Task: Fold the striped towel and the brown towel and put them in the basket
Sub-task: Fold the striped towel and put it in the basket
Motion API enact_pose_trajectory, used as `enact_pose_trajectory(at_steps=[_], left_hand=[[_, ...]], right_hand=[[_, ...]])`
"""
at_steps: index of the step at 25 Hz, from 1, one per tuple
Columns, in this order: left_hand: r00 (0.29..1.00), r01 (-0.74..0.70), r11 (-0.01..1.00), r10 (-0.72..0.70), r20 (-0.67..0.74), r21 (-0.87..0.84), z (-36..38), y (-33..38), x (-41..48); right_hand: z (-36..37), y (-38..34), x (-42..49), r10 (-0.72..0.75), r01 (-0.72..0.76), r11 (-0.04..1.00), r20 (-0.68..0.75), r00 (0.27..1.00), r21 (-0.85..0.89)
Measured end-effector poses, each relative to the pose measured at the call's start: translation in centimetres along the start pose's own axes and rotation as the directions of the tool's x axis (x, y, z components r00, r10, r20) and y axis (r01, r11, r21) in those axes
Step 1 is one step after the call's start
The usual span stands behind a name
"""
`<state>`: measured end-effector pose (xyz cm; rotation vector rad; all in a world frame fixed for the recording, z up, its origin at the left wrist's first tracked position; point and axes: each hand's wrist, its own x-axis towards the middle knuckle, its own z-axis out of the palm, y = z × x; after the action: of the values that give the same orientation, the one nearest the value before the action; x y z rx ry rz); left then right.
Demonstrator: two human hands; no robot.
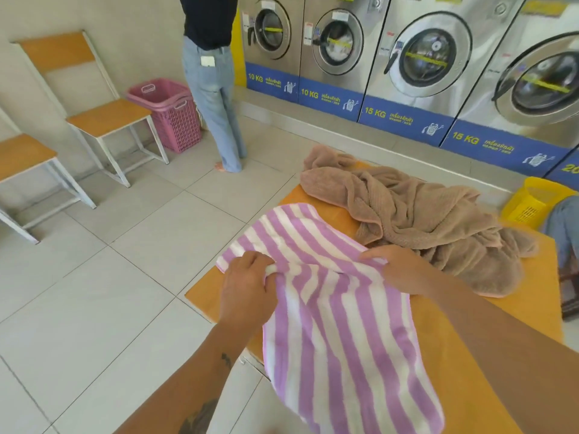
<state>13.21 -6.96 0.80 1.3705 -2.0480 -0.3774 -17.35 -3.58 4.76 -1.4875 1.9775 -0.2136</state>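
Head view, looking down: an orange table (445, 327) carries both towels, and its near-left edge runs diagonally just under the left hand (247, 292), with open tiled floor (94, 292) beyond that edge on the hand's outer side. The striped towel (338, 324), purple and white, lies across this edge. Its far end spreads flat on the table ahead of both hands, and its near end hangs off the table toward the person, below the wrists. Bare tabletop shows to the outer side of the right forearm and in a narrow strip ahead of the striped towel.

The left hand is clenched, pinching a bunched fold of the striped towel between thumb and fingers at the towel's left border. The right hand (404, 270) lies fingers down on the same towel, gripping its right border, with fingertips curled into the cloth.

The brown towel (423, 220) sits crumpled on the table just beyond the right hand, close to its knuckles, and reaches the table's far corner. A yellow basket (529, 202) stands on the floor farther out past the brown towel, on the right hand's outer side. A pink basket (169, 111) stands well apart, far ahead of the left hand, beside a standing person (213, 89) and a chair (103, 114). Washing machines (423, 57) line the wall ahead.
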Motion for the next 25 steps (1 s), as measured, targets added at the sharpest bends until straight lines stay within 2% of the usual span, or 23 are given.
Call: enact_pose_trajectory(at_steps=[3,5,7,8,11,13,14,16,17,19,21,23,25], left_hand=[[0.999,-0.03,1.0,0.03,-0.018,-0.006,-1.1,3.5,1.0],[0.995,-0.08,0.996,0.079,-0.054,-0.027,-1.3,6.5,0.6],[0.991,-0.119,0.991,0.114,-0.068,-0.065,-0.9,9.4,0.2],[0.99,-0.127,0.988,0.121,-0.07,-0.085,-0.5,10.7,0.1],[0.985,-0.156,0.978,0.143,-0.099,-0.139,0.7,15.7,0.0],[0.98,-0.165,0.976,0.146,-0.134,-0.145,1.0,18.6,-0.1],[0.978,-0.166,0.976,0.145,-0.147,-0.142,1.1,19.7,-0.1],[0.977,-0.164,0.977,0.141,-0.159,-0.14,0.8,21.0,0.2],[0.975,-0.162,0.977,0.136,-0.174,-0.141,0.4,21.5,0.4],[0.971,-0.144,0.976,0.108,-0.214,-0.161,-0.7,22.2,1.3],[0.97,-0.111,0.978,0.067,-0.235,-0.178,-2.2,22.5,2.3],[0.978,-0.095,0.984,0.064,-0.199,-0.151,-3.7,22.5,3.3],[0.986,-0.089,0.994,0.079,-0.145,-0.061,-5.1,22.1,4.4]], right_hand=[[-2.1,2.8,-3.3,0.029,-0.024,0.944,-0.008,1.0,0.329],[-3.9,4.4,-6.9,0.059,-0.002,0.831,-0.084,0.995,0.557],[-6.0,6.1,-10.7,0.093,0.038,0.745,-0.161,0.983,0.666],[-6.9,7.1,-12.4,0.1,0.06,0.738,-0.196,0.976,0.672],[-9.5,10.2,-17.4,0.108,0.121,0.729,-0.288,0.951,0.674],[-10.7,11.9,-20.0,0.091,0.159,0.762,-0.346,0.934,0.628],[-11.1,12.7,-21.1,0.075,0.174,0.803,-0.386,0.92,0.571],[-12.1,14.1,-22.6,0.055,0.131,0.932,-0.489,0.871,0.338],[-12.6,14.5,-23.3,0.052,0.089,0.968,-0.533,0.844,0.235],[-13.9,14.8,-24.4,0.039,0.062,0.988,-0.629,0.777,0.139],[-15.0,14.2,-25.0,0.012,0.073,0.994,-0.718,0.696,0.088],[-15.8,13.4,-24.7,-0.009,0.111,0.991,-0.776,0.631,0.079],[-16.3,12.4,-23.7,0.012,0.159,0.977,-0.784,0.621,0.14]])
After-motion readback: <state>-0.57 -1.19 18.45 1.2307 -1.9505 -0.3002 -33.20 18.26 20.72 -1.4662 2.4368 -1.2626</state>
